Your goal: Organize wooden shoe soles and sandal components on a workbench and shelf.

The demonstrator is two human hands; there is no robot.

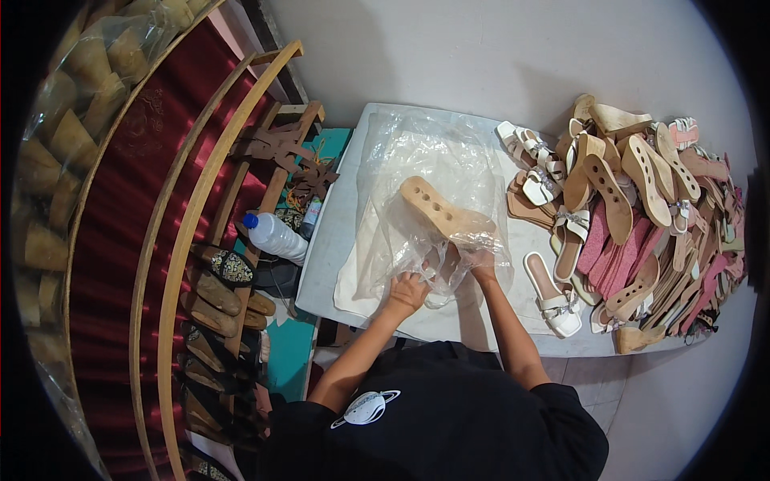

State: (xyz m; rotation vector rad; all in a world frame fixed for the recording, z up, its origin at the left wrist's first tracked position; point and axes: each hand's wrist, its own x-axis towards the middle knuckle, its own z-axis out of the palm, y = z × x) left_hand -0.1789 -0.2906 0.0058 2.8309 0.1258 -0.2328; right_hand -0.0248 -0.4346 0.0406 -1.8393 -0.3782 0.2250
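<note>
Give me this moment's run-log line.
left hand: at clear bag's edge | right hand: at bag's right side | tan wedge sole: holes showing

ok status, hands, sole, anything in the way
Left hand, right hand at clear bag's near side. Wooden sole beyond them. Bunched film possibly in the way.

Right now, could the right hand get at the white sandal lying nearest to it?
Probably yes: the white sandal lies to the right of the right hand, across a flat stretch of tabletop. The clear plastic bag partly covers that hand, so it may need to come free first.
</note>
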